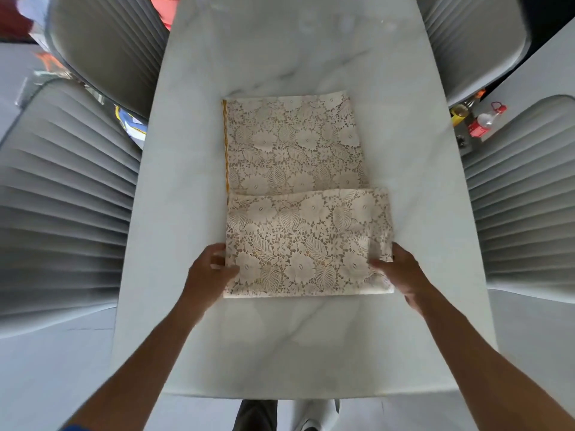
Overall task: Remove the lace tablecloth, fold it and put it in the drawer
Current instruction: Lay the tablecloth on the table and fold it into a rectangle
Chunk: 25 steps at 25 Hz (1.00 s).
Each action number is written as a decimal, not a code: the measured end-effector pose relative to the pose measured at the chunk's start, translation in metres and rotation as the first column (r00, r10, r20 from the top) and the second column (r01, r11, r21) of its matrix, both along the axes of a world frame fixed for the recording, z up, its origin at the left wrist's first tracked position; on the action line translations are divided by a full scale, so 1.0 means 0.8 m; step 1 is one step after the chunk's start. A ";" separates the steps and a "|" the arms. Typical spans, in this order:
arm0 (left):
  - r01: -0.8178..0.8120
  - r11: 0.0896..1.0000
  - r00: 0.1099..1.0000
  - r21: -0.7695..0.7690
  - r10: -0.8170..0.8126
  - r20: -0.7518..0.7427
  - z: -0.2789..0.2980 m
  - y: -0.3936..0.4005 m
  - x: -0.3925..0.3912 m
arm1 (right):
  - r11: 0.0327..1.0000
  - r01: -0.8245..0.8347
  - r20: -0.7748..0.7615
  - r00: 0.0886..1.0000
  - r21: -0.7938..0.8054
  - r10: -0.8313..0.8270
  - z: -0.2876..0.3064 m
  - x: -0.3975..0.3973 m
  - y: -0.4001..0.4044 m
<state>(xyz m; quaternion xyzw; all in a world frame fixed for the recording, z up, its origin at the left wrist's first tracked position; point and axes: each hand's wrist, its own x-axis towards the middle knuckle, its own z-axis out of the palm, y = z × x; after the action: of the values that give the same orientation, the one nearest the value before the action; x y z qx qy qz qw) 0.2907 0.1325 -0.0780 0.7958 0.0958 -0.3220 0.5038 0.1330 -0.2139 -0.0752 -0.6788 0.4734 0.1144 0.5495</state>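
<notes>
The cream lace tablecloth [298,194] lies folded into a long rectangle on the white marble table [280,57]. Its near part is doubled over the rest, making a thicker layer from the middle down. A thin yellow trim runs along its far left edge. My left hand [208,270] grips the near left edge of the folded layer, thumb on top. My right hand [399,270] grips the near right edge, thumb on the lace. No drawer is in view.
Grey ribbed chairs stand on both sides of the table, two on the left [62,197] and two on the right [522,197]. A plastic bottle with a red label [485,122] and small items sit on the floor at the right. My feet show below the table's near edge.
</notes>
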 end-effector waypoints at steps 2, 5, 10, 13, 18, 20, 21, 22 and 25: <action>0.037 0.998 0.994 0.056 -0.031 -0.109 0.000 0.010 -0.020 | 0.998 0.060 -0.067 0.996 0.002 -0.060 -0.002 -0.019 0.014; 0.178 0.977 0.949 0.114 -0.140 -0.281 0.003 0.034 -0.045 | 0.999 0.046 -0.199 0.979 0.024 -0.041 0.002 -0.050 0.020; 0.218 0.869 0.968 0.443 -0.249 0.013 0.029 0.047 -0.072 | 0.914 -0.264 -0.369 0.919 -0.309 0.141 0.034 -0.055 0.037; 0.296 0.836 0.831 0.461 -0.464 0.306 0.036 0.008 -0.037 | 0.698 -0.445 -0.245 0.895 -0.562 0.373 0.045 -0.013 0.042; 0.567 0.465 0.472 0.680 -0.860 0.194 0.018 -0.049 0.029 | 0.362 -0.792 -0.468 0.591 -0.491 0.657 0.029 0.056 0.025; 0.567 0.379 0.417 0.732 -0.898 0.141 0.010 -0.048 0.043 | 0.319 -0.823 -0.513 0.548 -0.470 0.660 0.025 0.065 0.002; 0.573 0.361 0.431 0.736 -0.896 0.104 0.008 -0.047 0.050 | 0.326 -0.824 -0.513 0.549 -0.463 0.660 0.025 0.069 -0.011; 0.588 0.358 0.460 0.726 -0.886 0.064 0.007 -0.045 0.055 | 0.374 -0.820 -0.493 0.563 -0.433 0.663 0.027 0.071 -0.022; 0.603 0.421 0.532 0.677 -0.845 0.051 0.007 -0.038 0.060 | 0.619 -0.718 -0.299 0.695 -0.317 0.653 0.024 0.063 -0.054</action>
<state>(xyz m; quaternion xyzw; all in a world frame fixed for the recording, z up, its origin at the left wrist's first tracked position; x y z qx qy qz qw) 0.3389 0.1018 -0.0728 0.9127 -0.2732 -0.3006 0.0453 0.1836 -0.2571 -0.0561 -0.8960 0.2314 0.2661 0.2698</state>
